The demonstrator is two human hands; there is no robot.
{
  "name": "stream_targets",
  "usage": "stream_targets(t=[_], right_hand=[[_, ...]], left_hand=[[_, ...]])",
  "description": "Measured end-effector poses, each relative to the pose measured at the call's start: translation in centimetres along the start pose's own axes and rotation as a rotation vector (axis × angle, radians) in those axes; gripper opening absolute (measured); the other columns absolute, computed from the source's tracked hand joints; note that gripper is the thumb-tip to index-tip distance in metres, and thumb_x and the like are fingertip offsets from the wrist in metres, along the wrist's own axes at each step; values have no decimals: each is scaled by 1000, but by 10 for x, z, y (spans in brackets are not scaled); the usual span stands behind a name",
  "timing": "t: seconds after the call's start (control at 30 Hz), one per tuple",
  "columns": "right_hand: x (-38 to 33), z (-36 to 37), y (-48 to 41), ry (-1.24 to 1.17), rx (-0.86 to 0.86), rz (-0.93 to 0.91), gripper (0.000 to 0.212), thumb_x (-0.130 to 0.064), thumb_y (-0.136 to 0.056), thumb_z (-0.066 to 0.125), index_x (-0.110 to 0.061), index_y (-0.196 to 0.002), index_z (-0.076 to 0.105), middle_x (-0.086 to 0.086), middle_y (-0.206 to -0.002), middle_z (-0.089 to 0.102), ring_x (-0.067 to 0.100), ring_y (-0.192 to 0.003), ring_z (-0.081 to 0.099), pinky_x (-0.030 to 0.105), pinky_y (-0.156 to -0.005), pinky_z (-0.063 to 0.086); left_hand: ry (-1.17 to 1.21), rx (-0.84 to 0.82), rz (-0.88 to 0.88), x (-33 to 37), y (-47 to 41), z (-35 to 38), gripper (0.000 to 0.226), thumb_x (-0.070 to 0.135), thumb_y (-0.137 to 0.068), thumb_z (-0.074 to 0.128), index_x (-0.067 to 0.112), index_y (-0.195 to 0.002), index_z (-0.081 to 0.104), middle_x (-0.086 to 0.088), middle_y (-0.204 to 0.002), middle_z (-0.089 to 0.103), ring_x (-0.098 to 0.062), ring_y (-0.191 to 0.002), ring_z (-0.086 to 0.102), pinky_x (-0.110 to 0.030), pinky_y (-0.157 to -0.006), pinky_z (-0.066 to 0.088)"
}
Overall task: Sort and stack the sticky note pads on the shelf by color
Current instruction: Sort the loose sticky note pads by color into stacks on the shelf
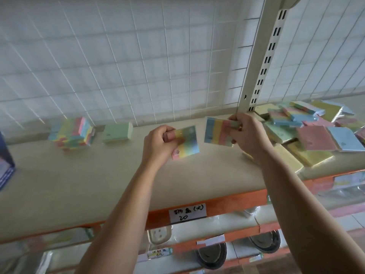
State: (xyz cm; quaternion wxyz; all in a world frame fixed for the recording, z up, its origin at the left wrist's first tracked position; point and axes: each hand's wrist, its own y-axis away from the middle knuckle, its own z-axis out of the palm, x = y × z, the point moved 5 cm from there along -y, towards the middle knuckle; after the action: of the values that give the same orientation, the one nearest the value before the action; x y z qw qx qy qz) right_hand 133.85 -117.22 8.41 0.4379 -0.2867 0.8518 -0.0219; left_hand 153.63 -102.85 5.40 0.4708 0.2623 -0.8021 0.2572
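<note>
Head view, hands: our left hand [160, 143] curls round the pink end of the left striped pad [186, 142], held over the middle of the shelf [98, 175]; our right hand [247, 133] pinches the right end of the right striped pad [216, 131], held up near the back of the shelf; the two pads are just apart
Hidden: fingers cover one end of each held pad, so we cannot tell how thick either is; the whole frame is softly blurred
Cut off: a dark blue object [6, 161] sits at the left edge, only partly in frame; we cannot tell what it is
Lower shelves: goods in clear wrapping, too blurred to name; our forearms cross in front of them
Sorted side: a striped stack [73, 133] stands at the left, slightly askew; a green pad [117, 133] lies just beside it, apart
Jumbled pile [308, 131]: pink, blue, yellow and striped pads overlap and tilt on the right; our right forearm covers its near-left part; it runs off the right edge
Around: a wire grid [118, 56] backs the shelf; a slotted post [262, 62] rises behind our right hand; a handwritten label [187, 213] sits on the orange front edge between our forearms
</note>
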Motion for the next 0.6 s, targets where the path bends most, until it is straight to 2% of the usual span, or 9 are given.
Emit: stream_targets(t=[0.17,0.27,0.33,0.4,0.47,0.6], right_hand=[[-45,55,-5,-12,-53,-68,7,-15,-80,66,-14,-86,63,10,-72,67,29,-62,63,37,-59,52],[-75,89,-6,5,-96,-118,6,-18,-82,65,-15,-86,63,4,-72,64,26,-65,61,29,-57,46],[-94,111,-5,10,-122,-153,7,-20,-83,65,-16,-88,62,0,-70,61,24,-65,58,26,-54,41],[-114,131,-3,19,-135,-183,8,-22,-84,64,-16,-89,61,2,-72,61,24,-66,56,27,-55,42],[-133,151,-1,45,-141,-220,10,-24,-86,61,-16,-91,60,5,-77,63,25,-69,55,30,-57,43],[-167,185,6,82,-144,-277,11,-28,-85,58,-18,-91,58,4,-79,63,24,-71,54,29,-57,37]], left_hand=[[-79,48,51,-24,-1,-58,7,23,-81,71,20,-86,67,11,-74,66,5,-58,53,-10,-55,38],[-208,56,122,-31,-1,-98,6,21,-83,68,19,-87,65,14,-72,61,5,-58,55,-8,-55,37],[-316,63,180,-36,-1,-121,7,19,-85,66,15,-90,63,11,-73,57,0,-60,56,-13,-59,40],[-423,77,231,-43,-2,-142,9,17,-87,63,12,-94,59,3,-86,59,-17,-76,62,-29,-68,48],[-526,101,260,-50,-3,-163,11,16,-89,59,9,-97,56,-7,-97,59,-28,-89,62,-41,-71,49],[-677,143,292,-62,3,-201,16,18,-93,54,6,-103,51,-11,-108,57,-36,-87,58,-39,-63,44]])
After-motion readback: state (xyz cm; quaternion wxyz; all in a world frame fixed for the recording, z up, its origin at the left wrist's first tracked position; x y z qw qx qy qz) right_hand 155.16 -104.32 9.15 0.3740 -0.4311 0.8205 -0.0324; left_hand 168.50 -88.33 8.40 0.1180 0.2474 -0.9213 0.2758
